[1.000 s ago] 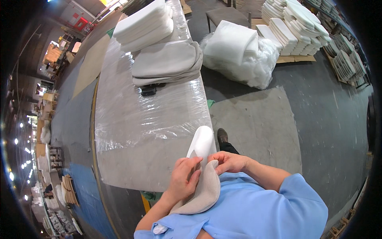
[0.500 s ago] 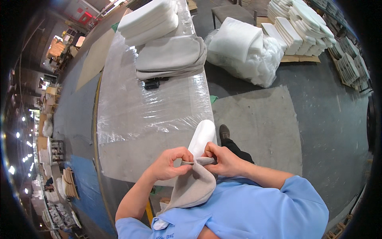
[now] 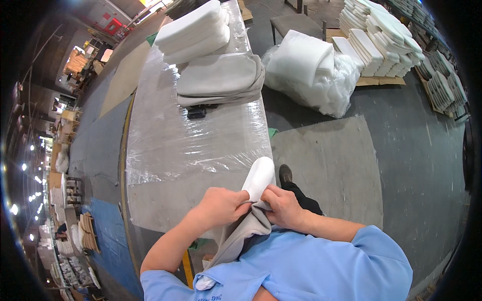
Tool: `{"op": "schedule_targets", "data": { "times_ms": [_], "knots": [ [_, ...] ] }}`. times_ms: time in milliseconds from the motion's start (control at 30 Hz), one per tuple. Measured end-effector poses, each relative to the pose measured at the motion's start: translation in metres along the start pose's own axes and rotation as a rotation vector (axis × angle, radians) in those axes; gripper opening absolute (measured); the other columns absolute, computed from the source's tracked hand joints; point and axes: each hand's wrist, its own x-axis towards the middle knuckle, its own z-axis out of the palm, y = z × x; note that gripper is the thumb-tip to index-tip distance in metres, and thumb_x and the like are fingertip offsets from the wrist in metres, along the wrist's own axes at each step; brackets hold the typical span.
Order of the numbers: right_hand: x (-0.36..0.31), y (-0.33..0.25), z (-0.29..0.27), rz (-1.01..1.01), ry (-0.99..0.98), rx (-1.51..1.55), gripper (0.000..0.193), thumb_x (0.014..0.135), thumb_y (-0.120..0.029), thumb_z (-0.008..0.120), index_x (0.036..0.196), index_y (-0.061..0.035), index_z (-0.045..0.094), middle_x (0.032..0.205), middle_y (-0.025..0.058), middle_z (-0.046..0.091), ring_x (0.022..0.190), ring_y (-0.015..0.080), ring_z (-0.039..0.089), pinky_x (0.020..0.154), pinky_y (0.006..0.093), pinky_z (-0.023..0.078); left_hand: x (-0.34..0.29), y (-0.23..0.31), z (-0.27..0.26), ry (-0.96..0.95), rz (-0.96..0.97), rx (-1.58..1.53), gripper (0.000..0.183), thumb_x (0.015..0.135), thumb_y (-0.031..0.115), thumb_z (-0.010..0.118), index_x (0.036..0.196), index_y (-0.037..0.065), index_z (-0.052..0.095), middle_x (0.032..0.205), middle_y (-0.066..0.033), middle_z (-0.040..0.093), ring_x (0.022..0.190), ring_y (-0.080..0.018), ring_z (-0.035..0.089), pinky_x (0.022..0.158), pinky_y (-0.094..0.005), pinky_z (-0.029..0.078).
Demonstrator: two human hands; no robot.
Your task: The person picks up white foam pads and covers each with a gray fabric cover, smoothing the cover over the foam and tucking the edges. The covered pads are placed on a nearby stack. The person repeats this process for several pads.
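Note:
A white foam pad [image 3: 259,175] with a rounded end points away from me, over the table's near right corner. Below it, a grey fabric cover [image 3: 245,231] is bunched and hangs against my shirt. My left hand [image 3: 223,203] pinches the cover's edge on the left of the pad. On the other side, my right hand [image 3: 285,206] is closed on the same edge, thumb and fingers pressed together. The pad's lower end is hidden by the cloth and my hands.
The plastic-covered table [image 3: 201,145] carries stacked white foam pads [image 3: 193,32], grey covers [image 3: 221,78] and a small black object [image 3: 196,113]. To the right stand a plastic-wrapped white bundle [image 3: 314,75], a dark chair [image 3: 296,25] and more piled pads [image 3: 381,40].
Both hands have come closer round the base of the white pad, gripping the cover's edge on each side. The cover has folded narrower.

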Motion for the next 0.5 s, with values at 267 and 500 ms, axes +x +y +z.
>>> {"op": "schedule_targets", "data": {
  "times_ms": [267,500],
  "knots": [
    [0.008,0.030,-0.020,0.481,-0.534,1.500,0.034,0.108,-0.028,0.062,0.132,-0.0038,0.061,0.101,0.0041,0.067,0.073,0.0141,0.062,0.059,0.0304,0.051,-0.003,-0.012,0.012,0.275,0.216,-0.337,0.015,0.092,0.000,0.069,0.107,0.002,0.072,0.100,-0.0127,0.069,0.092,-0.0311,0.068,0.079,-0.0398,0.055],
    [0.005,0.060,-0.010,0.672,-0.960,1.561,0.028,0.106,-0.026,0.067,0.127,-0.0073,0.063,0.082,-0.0015,0.061,0.057,0.0085,0.053,0.048,0.0223,0.040,0.007,-0.021,0.014,0.066,0.299,-0.612,0.021,0.094,0.000,0.068,0.114,0.004,0.073,0.100,-0.0090,0.068,0.091,-0.0202,0.066,0.080,-0.0310,0.052]
  ]
}}
